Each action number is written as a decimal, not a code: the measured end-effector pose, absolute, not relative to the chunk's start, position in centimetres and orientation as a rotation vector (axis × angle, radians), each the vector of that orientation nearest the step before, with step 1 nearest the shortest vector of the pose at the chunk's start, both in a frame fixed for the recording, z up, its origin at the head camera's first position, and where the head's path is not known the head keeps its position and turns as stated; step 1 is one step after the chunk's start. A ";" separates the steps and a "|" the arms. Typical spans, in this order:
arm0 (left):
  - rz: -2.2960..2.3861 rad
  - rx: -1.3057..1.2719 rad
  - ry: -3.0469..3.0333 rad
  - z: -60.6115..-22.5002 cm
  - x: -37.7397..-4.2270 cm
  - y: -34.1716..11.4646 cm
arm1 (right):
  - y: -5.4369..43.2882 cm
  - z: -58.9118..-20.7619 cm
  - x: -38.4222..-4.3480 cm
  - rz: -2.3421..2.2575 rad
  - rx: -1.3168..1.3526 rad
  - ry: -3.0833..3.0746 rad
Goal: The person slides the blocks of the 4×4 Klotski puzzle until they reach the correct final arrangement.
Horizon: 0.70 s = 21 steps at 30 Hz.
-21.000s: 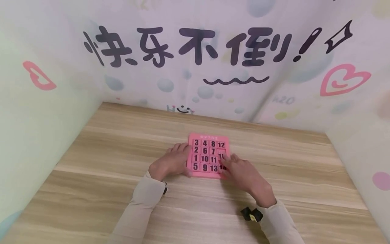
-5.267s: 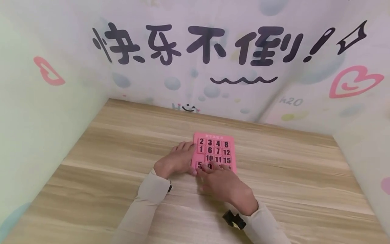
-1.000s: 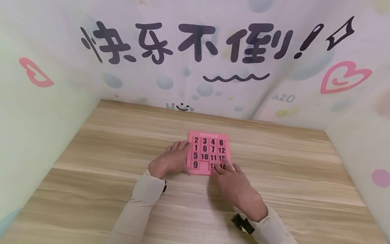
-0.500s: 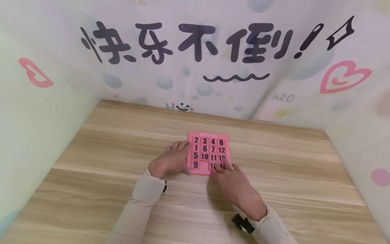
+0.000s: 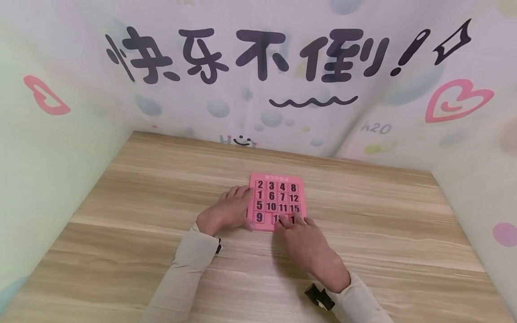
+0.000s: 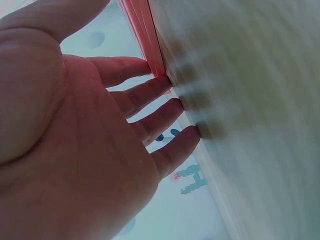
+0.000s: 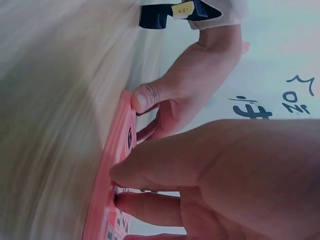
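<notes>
A pink sliding number puzzle (image 5: 278, 177) lies flat on the table, its tiles marked with black numbers. My left hand (image 5: 228, 211) rests along its left edge, fingertips down at the board's side in the left wrist view and the thumb (image 7: 145, 97) on the near-left corner. Over the bottom row is my right hand (image 5: 308, 242), a fingertip pressing a tile (image 5: 275, 218) that it partly covers. That tile stands between columns, with a gap separating it from tile 9 (image 5: 259, 217). The right thumb (image 7: 120, 172) lies at the board's near edge.
The wood-grain table (image 5: 161, 179) runs back to a printed wall sheet (image 5: 258, 116) with large black characters. Pale walls stand at the left and right. A black strap with a buckle (image 5: 319, 297) sits at the right cuff.
Since the frame 5.3 s ago, tile 5 has moved up and tile 9 left. In the last half second my right hand has slid the partly covered tile left. My left hand stays put.
</notes>
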<state>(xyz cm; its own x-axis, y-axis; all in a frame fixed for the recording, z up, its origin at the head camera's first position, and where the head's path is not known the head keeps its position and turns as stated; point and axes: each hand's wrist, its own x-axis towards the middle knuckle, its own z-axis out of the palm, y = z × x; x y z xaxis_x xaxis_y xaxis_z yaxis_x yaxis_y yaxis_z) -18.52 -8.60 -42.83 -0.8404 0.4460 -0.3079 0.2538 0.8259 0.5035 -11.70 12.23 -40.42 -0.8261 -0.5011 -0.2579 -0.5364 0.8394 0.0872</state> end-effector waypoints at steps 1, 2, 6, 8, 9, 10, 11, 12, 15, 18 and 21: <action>0.632 0.523 2.589 -42.8 -18.5 -8.6 | 12.2 -40.5 -11.7 0.233 -0.808 2.801; 0.634 0.523 2.587 -42.8 -18.5 -8.6 | 12.1 -40.6 -11.6 0.232 -0.812 2.807; 0.639 0.517 2.585 -42.8 -18.5 -8.6 | 11.8 -40.8 -11.5 0.229 -0.823 2.815; 0.643 0.514 2.583 -42.8 -18.5 -8.5 | 11.7 -40.9 -11.5 0.227 -0.821 2.813; 0.646 0.513 2.584 -42.8 -18.5 -8.5 | 11.6 -41.0 -11.5 0.233 -0.823 2.815; 0.651 0.514 2.584 -42.8 -18.5 -8.5 | 11.5 -41.0 -11.4 0.235 -0.823 2.817; 0.654 0.514 2.584 -42.8 -18.5 -8.5 | 11.5 -41.1 -11.4 0.238 -0.821 2.815; 0.653 0.514 2.583 -42.8 -18.5 -8.5 | 11.5 -41.1 -11.4 0.240 -0.817 2.816; 0.647 0.517 2.583 -42.8 -18.5 -8.5 | 11.3 -41.2 -11.3 0.242 -0.811 2.818; 0.639 0.515 2.584 -42.9 -18.6 -8.5 | 11.2 -41.2 -11.3 0.250 -0.804 2.811; 0.640 0.511 2.583 -42.9 -18.6 -8.5 | 11.2 -41.4 -11.3 0.260 -0.808 2.810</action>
<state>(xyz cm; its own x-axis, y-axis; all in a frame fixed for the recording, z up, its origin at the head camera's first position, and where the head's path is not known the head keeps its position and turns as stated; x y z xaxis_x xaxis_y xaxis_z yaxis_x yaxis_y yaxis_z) -18.59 -8.49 -42.89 -0.8402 0.4421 -0.3138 0.2445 0.8256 0.5085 -11.29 11.17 -41.35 -0.8289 -0.5031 -0.2447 -0.5395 0.8346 0.1116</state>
